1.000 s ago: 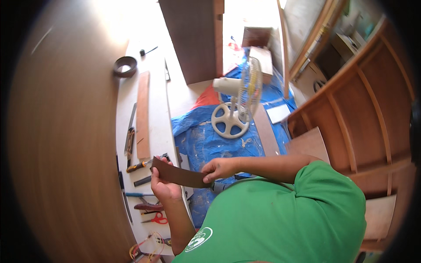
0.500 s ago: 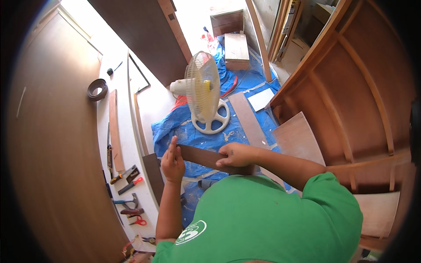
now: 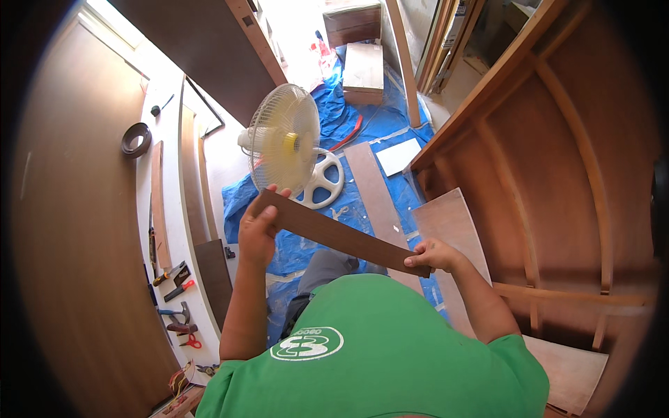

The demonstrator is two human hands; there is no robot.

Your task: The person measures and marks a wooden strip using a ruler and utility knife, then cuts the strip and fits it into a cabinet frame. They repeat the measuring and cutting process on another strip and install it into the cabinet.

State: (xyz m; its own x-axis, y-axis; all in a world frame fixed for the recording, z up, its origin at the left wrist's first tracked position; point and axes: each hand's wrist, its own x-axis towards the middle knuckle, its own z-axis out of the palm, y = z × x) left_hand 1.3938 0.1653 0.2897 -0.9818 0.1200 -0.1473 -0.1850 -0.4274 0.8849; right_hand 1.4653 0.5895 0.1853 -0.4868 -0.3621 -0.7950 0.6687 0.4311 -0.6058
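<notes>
I hold a long dark brown wooden strip (image 3: 334, 233) in front of my chest, slanting from upper left down to lower right. My left hand (image 3: 259, 226) grips its upper left end, thumb on top. My right hand (image 3: 432, 254) pinches its lower right end. Just beyond the strip stands a pale floor fan (image 3: 286, 146) with a white wheel-shaped base (image 3: 324, 181) on a blue tarp (image 3: 348, 132). My green shirt fills the bottom of the view.
Hand tools (image 3: 174, 279) lie along a white surface at the left, with a roll of dark tape (image 3: 135, 139) and long wood strips (image 3: 157, 202). Boards (image 3: 380, 198) lie on the tarp. A wooden box (image 3: 364, 73) sits beyond. A curved wooden frame (image 3: 557, 160) rises at the right.
The strip has come up higher and now slants more steeply, with my hands spread to its two ends. My head has turned, so the fan sits nearer the centre.
</notes>
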